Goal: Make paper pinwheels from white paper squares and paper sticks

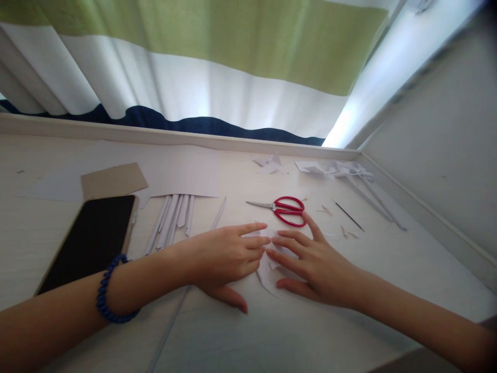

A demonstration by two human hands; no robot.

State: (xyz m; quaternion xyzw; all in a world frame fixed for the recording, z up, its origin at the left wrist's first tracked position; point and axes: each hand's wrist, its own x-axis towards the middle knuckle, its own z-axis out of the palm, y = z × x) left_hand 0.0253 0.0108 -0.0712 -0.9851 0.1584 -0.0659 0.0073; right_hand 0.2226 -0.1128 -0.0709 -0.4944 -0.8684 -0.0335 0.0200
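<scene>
We see the small white paper (266, 274) on the tabletop (303, 342), directly under our meeting fingertips, its visible part running toward us; its full axis is hidden. Our left hand (233, 254) and right hand (310, 261) seem equally near, fingers extended, clenching nothing. Just beyond, the red-handled scissors (276, 207) lie crosswise, by the right forefinger.
</scene>
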